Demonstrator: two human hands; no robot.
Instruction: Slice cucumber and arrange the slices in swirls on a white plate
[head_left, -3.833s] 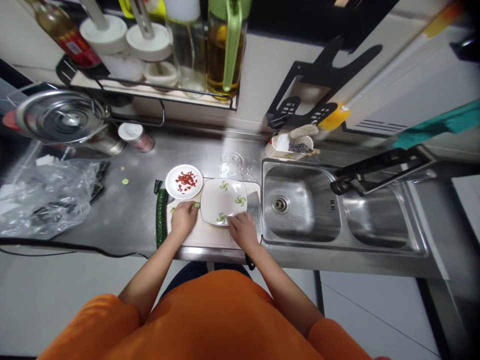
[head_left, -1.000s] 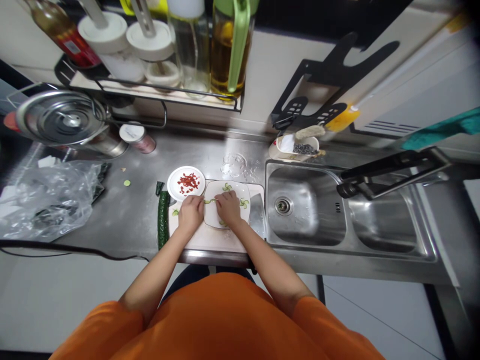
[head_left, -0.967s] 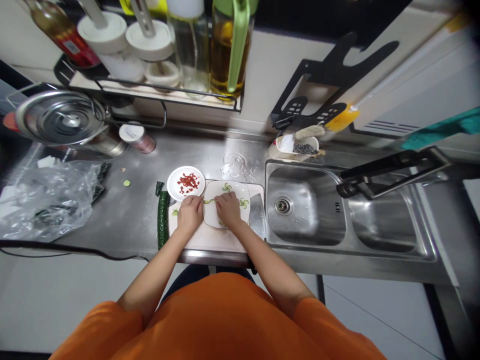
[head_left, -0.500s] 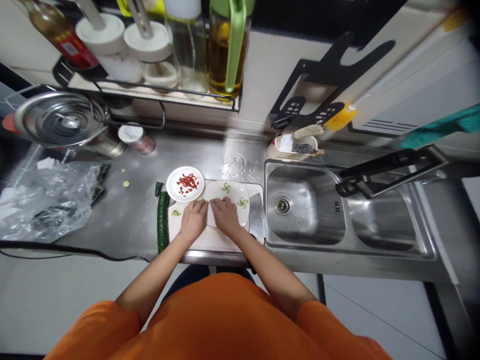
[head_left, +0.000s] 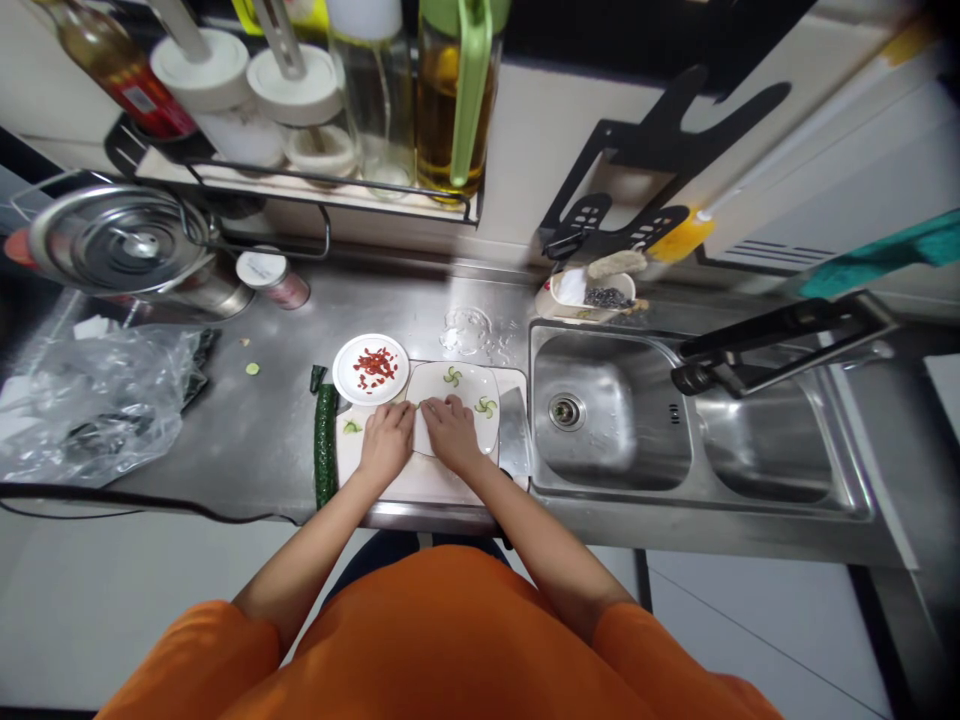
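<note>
Both hands meet over the left part of a white squarish plate (head_left: pixel 469 435), which rests on a white cutting board (head_left: pixel 420 487). My left hand (head_left: pixel 387 440) has its fingers curled together at the plate's left side. Fingertips of my right hand (head_left: pixel 448 432) are bent down on the plate, close beside the left ones. Whatever lies under the fingertips is too small and hidden to name. Green curved slices (head_left: pixel 486 406) form small pinwheels on the plate. More green slices (head_left: pixel 352 426) lie on the board, left of my left hand. A knife blade (head_left: pixel 514 430) lies at the board's right.
A round white plate (head_left: pixel 341 385) holds chopped red pieces. Left of the board lies a cucumber (head_left: pixel 325 445). The double sink (head_left: pixel 611 480) is to the right, plastic bags (head_left: pixel 112 400) to the left. A bottle rack (head_left: pixel 315 185) overhangs the back.
</note>
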